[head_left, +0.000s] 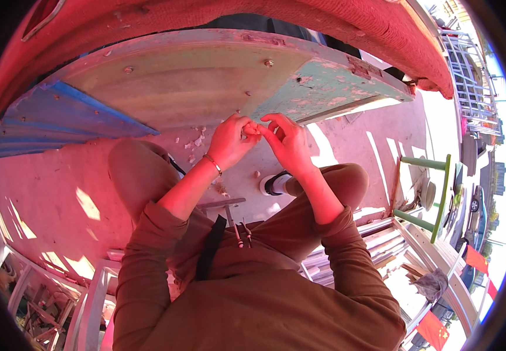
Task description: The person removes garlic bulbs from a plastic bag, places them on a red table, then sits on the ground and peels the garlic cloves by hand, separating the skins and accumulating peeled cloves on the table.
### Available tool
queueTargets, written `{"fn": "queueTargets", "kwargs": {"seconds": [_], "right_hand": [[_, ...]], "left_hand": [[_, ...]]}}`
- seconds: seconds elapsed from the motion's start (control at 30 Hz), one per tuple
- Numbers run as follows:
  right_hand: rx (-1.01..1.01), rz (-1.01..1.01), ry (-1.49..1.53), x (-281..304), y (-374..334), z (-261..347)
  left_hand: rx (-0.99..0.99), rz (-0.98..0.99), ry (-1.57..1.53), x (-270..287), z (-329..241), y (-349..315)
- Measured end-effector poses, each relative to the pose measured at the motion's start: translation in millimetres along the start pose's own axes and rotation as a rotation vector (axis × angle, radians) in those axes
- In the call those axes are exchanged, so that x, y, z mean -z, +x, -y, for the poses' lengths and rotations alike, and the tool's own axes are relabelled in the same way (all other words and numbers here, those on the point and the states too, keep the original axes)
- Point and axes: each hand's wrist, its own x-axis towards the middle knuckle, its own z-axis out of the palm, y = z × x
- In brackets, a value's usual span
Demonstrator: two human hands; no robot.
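My left hand (pixel 232 139) and my right hand (pixel 287 141) meet in front of me, fingertips pinched together on something small that the fingers hide. They hover just below the edge of a worn green painted panel (pixel 206 82) with screws and flaking paint. A thin bracelet sits on my left wrist. I squat on a concrete floor (pixel 54 187), knees spread, in a brown long-sleeved top. Pliers (pixel 246 233) and a hammer (pixel 228 212) lie between my legs.
Blue corrugated sheet (pixel 48 120) lies at the left beside the panel. Paint flakes litter the floor under my hands. A red fabric canopy (pixel 218 17) hangs overhead. A green metal frame (pixel 434 193) and stacked boards (pixel 376 240) stand at the right.
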Motion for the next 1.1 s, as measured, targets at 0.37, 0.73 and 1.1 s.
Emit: {"fn": "queueTargets", "kwargs": {"seconds": [0.37, 0.73, 1.1], "right_hand": [[-0.031, 0.103, 0.337, -9, -6, -2], [-0.414, 0.162, 0.878, -13, -6, -29], [-0.101, 0.163, 0.541, -12, -5, -13]], "left_hand": [[0.033, 0.3, -0.275, 6, -1, -3], [-0.046, 0.226, -0.187, -2, -5, -9], [0.09, 0.253, -0.229, 4, -7, -8]]}}
